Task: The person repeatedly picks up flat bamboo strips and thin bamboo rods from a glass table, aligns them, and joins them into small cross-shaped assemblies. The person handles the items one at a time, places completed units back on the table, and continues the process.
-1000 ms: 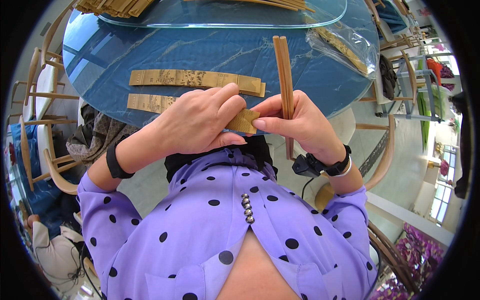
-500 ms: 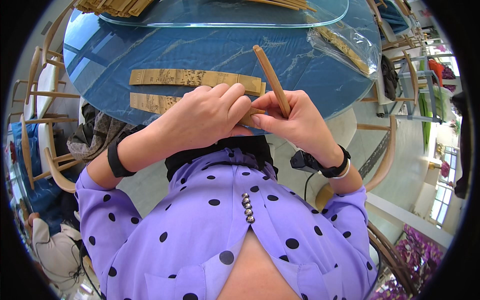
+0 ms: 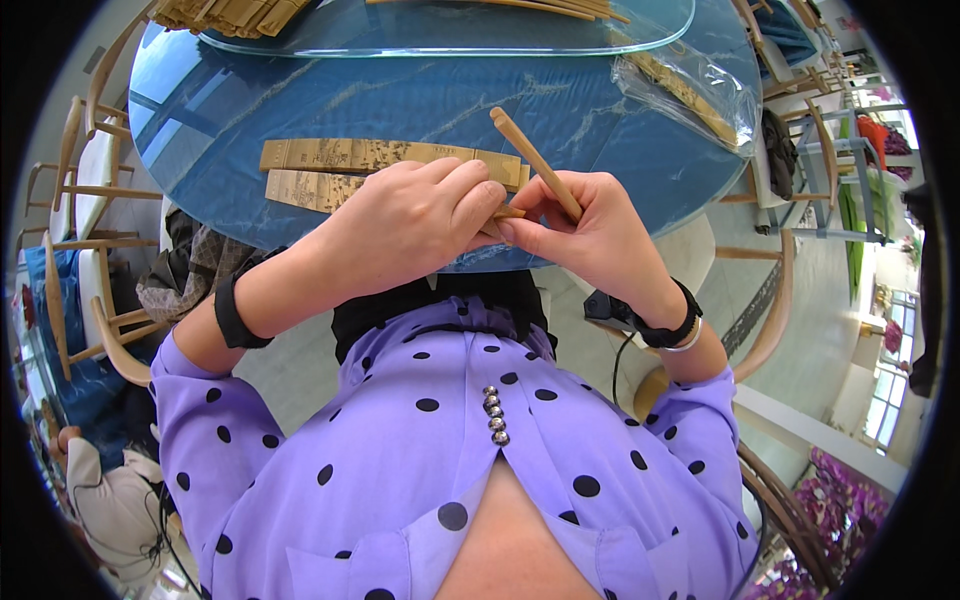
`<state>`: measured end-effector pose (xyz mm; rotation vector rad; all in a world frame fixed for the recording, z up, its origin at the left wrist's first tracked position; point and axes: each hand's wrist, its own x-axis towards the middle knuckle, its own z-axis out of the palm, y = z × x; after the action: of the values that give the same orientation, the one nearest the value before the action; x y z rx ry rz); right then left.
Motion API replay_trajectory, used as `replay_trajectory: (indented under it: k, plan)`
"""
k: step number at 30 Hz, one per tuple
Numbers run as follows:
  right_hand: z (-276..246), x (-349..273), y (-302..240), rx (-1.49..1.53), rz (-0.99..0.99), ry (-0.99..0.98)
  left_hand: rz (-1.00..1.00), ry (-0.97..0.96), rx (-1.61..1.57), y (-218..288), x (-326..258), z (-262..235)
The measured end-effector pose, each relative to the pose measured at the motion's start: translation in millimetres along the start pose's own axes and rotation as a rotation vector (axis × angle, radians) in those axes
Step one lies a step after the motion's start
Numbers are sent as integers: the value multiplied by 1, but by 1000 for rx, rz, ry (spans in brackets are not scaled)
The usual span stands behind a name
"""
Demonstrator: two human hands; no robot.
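Note:
My left hand [image 3: 425, 215] is closed on a tan printed paper chopstick sleeve [image 3: 312, 190], which sticks out to the left beneath it. My right hand [image 3: 592, 235] grips wooden chopsticks [image 3: 535, 155] that point up and to the left. Its thumb and fingertips meet the sleeve's right end beside my left fingers, and the lower end of the chopsticks is hidden in the hand. Just beyond my hands, a second paper sleeve [image 3: 390, 153] lies flat on the blue marbled table [image 3: 220, 160].
A raised glass turntable [image 3: 450, 48] carries a pile of paper sleeves [image 3: 235, 14] at left and several loose chopsticks [image 3: 540, 8]. A clear plastic bag [image 3: 690, 95] with a sleeve inside lies at the table's right. Wooden chairs [image 3: 80, 190] stand around.
The held sleeve has shifted slightly right and away from me. The chopsticks lean further left, their upper end lower than before. Both hands keep their grip.

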<state>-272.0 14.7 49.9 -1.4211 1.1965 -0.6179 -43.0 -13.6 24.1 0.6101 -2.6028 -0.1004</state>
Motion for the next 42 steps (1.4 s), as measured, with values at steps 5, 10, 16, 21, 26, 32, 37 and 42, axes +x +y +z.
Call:
replay_trajectory:
  k: [5,10,16,21,26,32,37,42]
  plan:
    - [-13,-17,-10,-556,-333,211,-32,72,-1,-9,-3,-6]
    - [-21,-33,-12,-952,-513,422,-68,17,18,-10,-3,-17]
    - [-14,-38,-12,-1163,-556,478,-65,74,44,-12,0,-13]
    - [-10,-41,-13,-1110,-532,445,-97,44,23,-13,-1,-11]
    - [-7,-40,-7,-1076,-479,403,-77,22,50,-13,1,-11]
    - [-4,-37,-5,-1057,-456,403,-91,25,32,-13,1,-11]
    - [-6,-34,-3,-1060,-494,407,-197,8,-302,-12,3,-23]
    - [-8,-28,-1,-1113,-536,404,-279,47,-398,-18,7,-21]
